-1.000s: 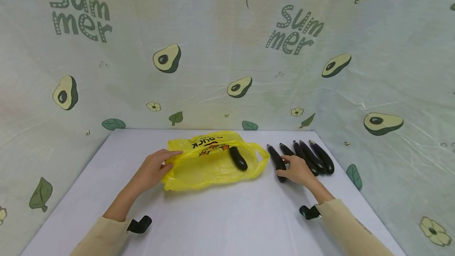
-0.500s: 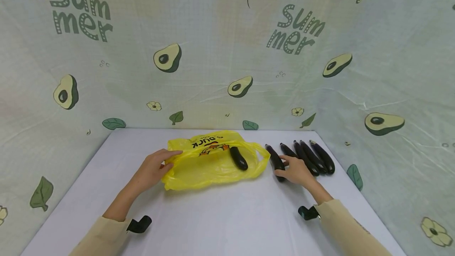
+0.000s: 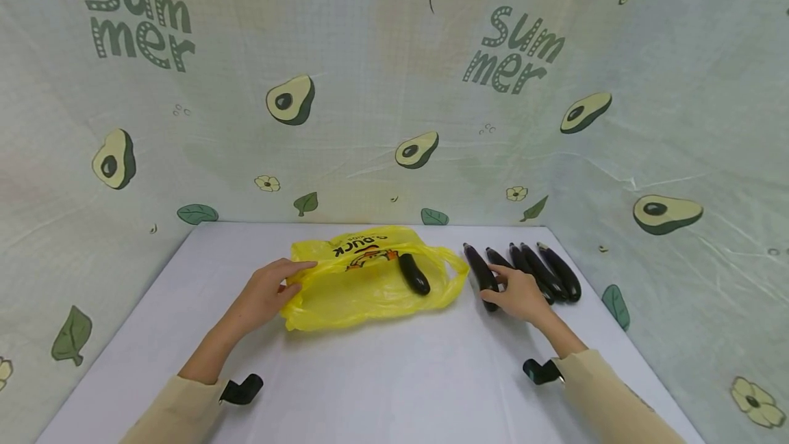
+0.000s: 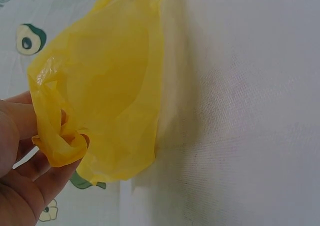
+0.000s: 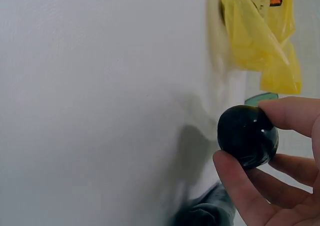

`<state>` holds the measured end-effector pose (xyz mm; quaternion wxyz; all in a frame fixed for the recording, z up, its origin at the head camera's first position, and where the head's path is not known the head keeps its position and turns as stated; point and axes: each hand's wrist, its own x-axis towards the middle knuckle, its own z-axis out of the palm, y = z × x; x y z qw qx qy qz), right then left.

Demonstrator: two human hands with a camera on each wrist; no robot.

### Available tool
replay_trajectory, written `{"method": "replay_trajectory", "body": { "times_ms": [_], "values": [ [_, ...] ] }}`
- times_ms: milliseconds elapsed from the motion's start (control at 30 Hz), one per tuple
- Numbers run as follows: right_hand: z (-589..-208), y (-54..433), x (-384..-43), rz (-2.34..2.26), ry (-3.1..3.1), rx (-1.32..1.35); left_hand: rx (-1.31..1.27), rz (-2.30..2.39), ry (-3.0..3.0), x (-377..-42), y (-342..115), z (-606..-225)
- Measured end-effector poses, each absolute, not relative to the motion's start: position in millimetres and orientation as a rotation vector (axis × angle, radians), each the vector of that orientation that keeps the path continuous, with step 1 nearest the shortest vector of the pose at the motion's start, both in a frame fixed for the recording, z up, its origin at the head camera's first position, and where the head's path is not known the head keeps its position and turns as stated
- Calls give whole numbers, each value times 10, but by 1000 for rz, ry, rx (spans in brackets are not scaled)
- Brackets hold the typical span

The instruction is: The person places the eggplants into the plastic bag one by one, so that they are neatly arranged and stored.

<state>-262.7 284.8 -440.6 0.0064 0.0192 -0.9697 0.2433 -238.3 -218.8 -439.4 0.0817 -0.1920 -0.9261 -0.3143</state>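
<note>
My left hand (image 3: 264,293) holds the left edge of a yellow plastic bag (image 3: 345,303); in the left wrist view the bag's crumpled edge (image 4: 65,143) sits between thumb and fingers. The bag lies on its side, its mouth facing me, and one dark eggplant (image 3: 414,275) is in it at the right. To the right of the bag, my right hand (image 3: 518,293) grips another eggplant (image 3: 479,269) between thumb and fingers. Its rounded end (image 5: 247,136) faces the camera in the right wrist view.
Several more eggplants (image 3: 557,271) lie in a row on the white table (image 3: 394,382), just right of and behind my right hand. A printed cloth (image 3: 357,177) hangs behind and along the sides of the table. The bag's handle loop (image 3: 459,269) sticks out close to the gripped eggplant.
The gripped eggplant shifted slightly left, then back right and a little up along with my right hand. My left hand and the bag have stayed in place.
</note>
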Motion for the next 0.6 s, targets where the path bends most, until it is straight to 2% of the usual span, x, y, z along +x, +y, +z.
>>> {"method": "replay_trajectory", "body": {
  "times_ms": [600],
  "values": [
    [-3995,2838,-2440,788,-2900,295,-631,-900,-2724,-2377,-2168,-4378]
  ]
}}
